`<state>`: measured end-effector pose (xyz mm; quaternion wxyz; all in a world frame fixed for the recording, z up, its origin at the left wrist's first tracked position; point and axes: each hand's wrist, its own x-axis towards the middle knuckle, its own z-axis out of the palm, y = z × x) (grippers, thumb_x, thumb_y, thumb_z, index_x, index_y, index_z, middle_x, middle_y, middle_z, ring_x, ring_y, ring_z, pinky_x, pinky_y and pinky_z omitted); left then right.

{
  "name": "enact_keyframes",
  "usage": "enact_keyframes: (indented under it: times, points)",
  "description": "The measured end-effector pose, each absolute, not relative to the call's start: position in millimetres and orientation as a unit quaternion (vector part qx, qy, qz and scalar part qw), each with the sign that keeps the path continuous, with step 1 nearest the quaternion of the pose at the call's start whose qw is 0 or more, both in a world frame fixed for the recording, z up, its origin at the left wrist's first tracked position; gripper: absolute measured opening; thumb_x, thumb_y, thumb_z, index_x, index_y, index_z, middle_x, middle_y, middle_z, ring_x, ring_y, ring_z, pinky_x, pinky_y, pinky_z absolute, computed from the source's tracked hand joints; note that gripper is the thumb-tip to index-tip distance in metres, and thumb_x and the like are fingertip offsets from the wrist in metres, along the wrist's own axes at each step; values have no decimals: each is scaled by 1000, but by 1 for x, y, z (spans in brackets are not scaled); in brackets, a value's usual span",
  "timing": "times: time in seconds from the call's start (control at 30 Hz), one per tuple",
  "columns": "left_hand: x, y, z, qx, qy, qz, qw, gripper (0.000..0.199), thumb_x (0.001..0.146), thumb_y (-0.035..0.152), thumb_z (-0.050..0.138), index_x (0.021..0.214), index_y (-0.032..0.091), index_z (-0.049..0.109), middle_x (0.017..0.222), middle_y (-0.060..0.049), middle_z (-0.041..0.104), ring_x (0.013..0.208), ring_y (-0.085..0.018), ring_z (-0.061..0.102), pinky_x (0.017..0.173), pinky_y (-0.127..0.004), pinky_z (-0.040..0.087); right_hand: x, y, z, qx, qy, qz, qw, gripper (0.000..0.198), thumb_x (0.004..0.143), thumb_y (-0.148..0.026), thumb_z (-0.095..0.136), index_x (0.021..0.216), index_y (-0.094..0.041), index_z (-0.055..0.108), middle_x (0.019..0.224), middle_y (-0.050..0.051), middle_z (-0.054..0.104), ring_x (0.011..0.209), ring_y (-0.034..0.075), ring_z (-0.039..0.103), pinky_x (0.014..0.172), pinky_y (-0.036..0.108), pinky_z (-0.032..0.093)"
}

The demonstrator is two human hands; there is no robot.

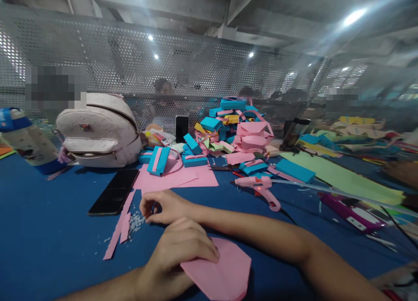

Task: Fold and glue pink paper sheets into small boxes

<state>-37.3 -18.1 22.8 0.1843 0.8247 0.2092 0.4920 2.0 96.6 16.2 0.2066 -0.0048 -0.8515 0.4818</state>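
My left hand (179, 248) grips a folded pink paper piece (225, 266) with cut corners, close to the table's near side. Crossing beyond it from the right, my right hand (168, 207) has its fingers curled into a pinch down at the table. Its fingertips touch the edge of a small heap of whitish bits (135, 222); whatever they pinch is too small to make out. Beside the heap lie pink paper strips (114, 235). A pink glue gun (257, 185) with a lit orange light rests to the right, beyond my right forearm.
A black phone (114, 192) lies left of the strips. Behind are a white backpack (98, 131), a bottle (29, 140), pink sheets (176, 179) and a pile of blue and pink paper boxes (228, 126). A purple device (352, 211) and another person's hand (401, 172) are at right.
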Motion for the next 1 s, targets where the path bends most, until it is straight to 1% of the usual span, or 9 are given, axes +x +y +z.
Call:
enact_keyframes:
  times: [0.2,0.33,0.57,0.83,1.0]
  points:
    - [-37,-18,24,826,210,491,181,20,97,28,50,100,16,66,87,-9,75,83,-18,68,77,-31,49,1,96,15,-19,-828,529,186,27,67,5,63,80,-18,55,78,-5,58,72,9,56,71,21,46]
    - [-37,-18,24,825,208,492,183,20,96,26,50,99,15,66,87,-9,75,83,-19,68,77,-31,49,0,97,12,-19,-816,550,178,26,68,2,65,81,-18,56,78,-4,59,72,10,57,71,21,47]
    - [-38,-18,21,824,211,493,184,20,96,28,51,100,16,66,88,-9,75,84,-19,68,77,-31,49,-1,100,11,-10,-809,558,186,24,67,-5,73,78,-18,55,74,-5,58,69,10,56,68,22,46]
    - [-38,-18,21,823,214,491,188,21,96,30,51,101,17,67,88,-9,75,83,-19,67,77,-32,48,0,98,14,-16,-800,569,191,24,66,-6,73,76,-18,54,73,-5,57,69,10,57,69,23,47]
    - [-37,-19,22,823,211,494,185,20,96,27,51,100,16,66,87,-9,75,83,-19,67,77,-31,48,-1,98,12,-3,-789,581,199,22,67,-6,71,77,-17,55,73,-5,58,70,11,57,70,24,47]
